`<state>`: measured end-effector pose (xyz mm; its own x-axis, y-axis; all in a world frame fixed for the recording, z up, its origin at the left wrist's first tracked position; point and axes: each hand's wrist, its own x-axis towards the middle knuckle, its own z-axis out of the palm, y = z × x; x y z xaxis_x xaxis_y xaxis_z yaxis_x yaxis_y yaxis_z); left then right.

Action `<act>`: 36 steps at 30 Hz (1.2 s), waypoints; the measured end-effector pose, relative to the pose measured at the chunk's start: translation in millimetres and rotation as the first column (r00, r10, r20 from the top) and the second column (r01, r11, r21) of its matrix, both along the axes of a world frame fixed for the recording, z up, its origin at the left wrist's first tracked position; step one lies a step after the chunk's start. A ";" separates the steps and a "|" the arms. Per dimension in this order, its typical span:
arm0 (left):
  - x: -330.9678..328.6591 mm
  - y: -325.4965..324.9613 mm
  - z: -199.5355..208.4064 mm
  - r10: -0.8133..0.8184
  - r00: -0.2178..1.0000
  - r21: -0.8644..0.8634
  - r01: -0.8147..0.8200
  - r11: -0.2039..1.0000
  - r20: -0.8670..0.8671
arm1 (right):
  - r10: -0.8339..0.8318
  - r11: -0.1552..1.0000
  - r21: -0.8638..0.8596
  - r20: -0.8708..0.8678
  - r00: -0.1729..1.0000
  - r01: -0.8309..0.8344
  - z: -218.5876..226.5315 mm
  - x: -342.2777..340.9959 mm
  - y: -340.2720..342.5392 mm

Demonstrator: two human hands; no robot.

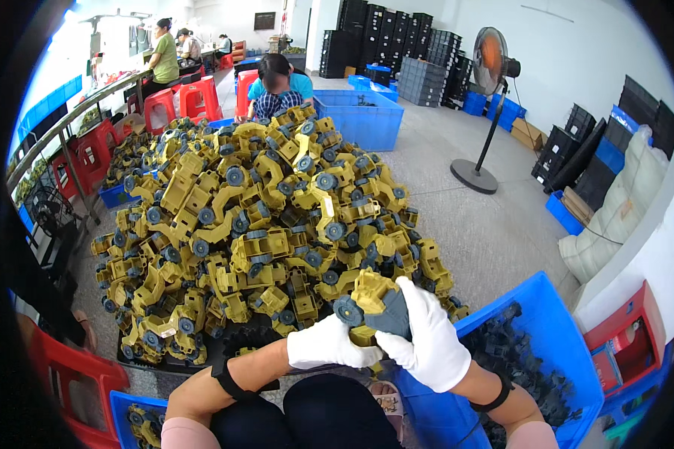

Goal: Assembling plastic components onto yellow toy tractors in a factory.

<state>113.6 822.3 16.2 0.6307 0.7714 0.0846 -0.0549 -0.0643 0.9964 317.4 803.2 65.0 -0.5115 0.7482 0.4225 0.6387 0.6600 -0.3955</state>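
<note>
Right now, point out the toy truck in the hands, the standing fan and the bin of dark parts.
toy truck [374,299], head view, yellow body
standing fan [490,58], head view, round head
bin [554,318], head view, blue rim

Brown cardboard boxes [528,133] beside stacked black crates [577,127]

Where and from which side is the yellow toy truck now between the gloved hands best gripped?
Probably by the yellow plastic toy truck body's flanks, from below and the right, as the right hand wraps it; the grey wheel would likely spin. The left hand steadies its underside.
</note>
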 end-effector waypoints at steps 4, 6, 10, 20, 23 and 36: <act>6.5 -7.7 4.7 0.057 0.998 -0.129 -0.053 0.990 0.025 | 0.116 0.969 -0.132 -0.504 0.856 -0.209 -18.0 -11.7 15.7; 6.3 -6.8 0.6 0.070 0.989 -0.195 -0.043 0.980 0.133 | 0.159 0.987 0.047 -0.360 0.919 -0.152 -12.9 -18.7 22.9; -6.8 0.9 2.0 0.102 0.990 -0.129 -0.115 0.985 -0.101 | 0.211 0.975 0.032 -0.425 0.880 -0.219 -15.5 -29.3 36.1; -42.9 12.3 13.9 0.179 0.832 -0.400 0.056 0.915 0.525 | 0.022 0.827 -0.394 -0.690 0.723 -0.401 -6.0 -35.0 33.7; -65.7 14.0 25.1 0.258 0.782 -0.403 -0.011 0.915 0.567 | -0.045 0.759 -0.514 -0.652 0.757 -0.398 -13.8 -29.0 29.0; -227.7 -307.9 11.7 0.916 0.200 -0.356 -0.876 0.326 0.347 | -0.312 -0.047 -0.937 -0.314 0.897 -0.345 -56.1 151.3 134.8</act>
<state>-114.1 514.5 27.9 -0.5867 0.8096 0.0175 -0.3923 -0.3030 0.8685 468.7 938.1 9.0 -0.5996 0.5250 -0.6040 0.2352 -0.6059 -0.7600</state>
